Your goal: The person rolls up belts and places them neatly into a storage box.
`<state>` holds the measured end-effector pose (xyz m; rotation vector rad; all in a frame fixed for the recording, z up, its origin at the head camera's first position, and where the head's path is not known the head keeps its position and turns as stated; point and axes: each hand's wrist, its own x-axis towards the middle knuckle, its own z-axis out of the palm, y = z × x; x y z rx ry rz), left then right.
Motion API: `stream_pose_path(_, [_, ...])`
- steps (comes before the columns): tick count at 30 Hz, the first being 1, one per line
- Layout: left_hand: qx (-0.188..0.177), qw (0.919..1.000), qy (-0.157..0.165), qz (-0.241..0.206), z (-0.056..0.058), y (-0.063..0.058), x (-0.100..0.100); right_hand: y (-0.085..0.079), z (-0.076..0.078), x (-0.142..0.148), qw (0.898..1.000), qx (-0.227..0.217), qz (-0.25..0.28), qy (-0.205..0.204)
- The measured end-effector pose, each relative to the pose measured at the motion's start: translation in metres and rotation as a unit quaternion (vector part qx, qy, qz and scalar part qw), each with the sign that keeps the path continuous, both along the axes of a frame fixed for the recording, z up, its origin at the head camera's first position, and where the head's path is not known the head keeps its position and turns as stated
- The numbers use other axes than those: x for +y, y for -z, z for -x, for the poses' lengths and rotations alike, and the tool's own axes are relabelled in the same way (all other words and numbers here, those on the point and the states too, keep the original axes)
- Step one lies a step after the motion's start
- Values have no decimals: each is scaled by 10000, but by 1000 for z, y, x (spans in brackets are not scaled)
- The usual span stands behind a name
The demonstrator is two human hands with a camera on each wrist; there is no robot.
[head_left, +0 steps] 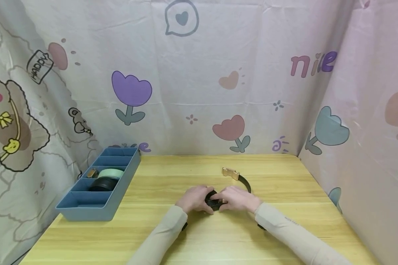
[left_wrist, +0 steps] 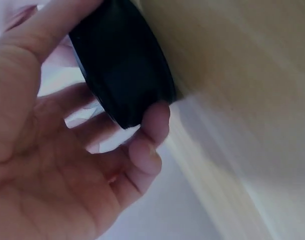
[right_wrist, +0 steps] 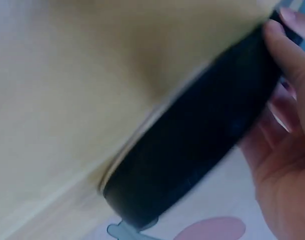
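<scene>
On the wooden table, a black belt (head_left: 211, 201) is wound into a coil between the two hands. My left hand (head_left: 194, 198) grips the coil from its left side; in the left wrist view the fingertips (left_wrist: 156, 120) curl round the black band (left_wrist: 125, 65). My right hand (head_left: 237, 198) holds the coil's right side, its thumb (right_wrist: 282, 45) pressed on the strap (right_wrist: 197, 130) in the right wrist view. Beyond the right hand the loose strap (head_left: 245, 183) curves away to a gold buckle (head_left: 230, 173) lying on the table.
A blue divided tray (head_left: 119, 200) stands at the left of the table (head_left: 172, 165). In its compartments lie a black coiled belt (head_left: 103, 184), a pale green coil (head_left: 111, 173) and a gold-brown buckle (head_left: 92, 173). Patterned curtains (head_left: 185, 92) hang behind and at both sides.
</scene>
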<state>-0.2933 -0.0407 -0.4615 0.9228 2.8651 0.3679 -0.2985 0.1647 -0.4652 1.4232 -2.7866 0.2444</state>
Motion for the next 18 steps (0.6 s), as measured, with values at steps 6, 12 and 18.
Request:
stream_pose_path(6, [-438, 9979, 447, -145, 4, -1, -3, -3, 4, 11, 9996, -69, -247, 70])
stream_pose_path(12, [-363, 9992, 162, -81, 4, -3, -1, -2, 4, 11, 9998, -35, -107, 141])
stream_pose_path(18, [257, 9993, -148, 210, -3, -2, 8, 2, 5, 11, 10000, 50, 0, 78])
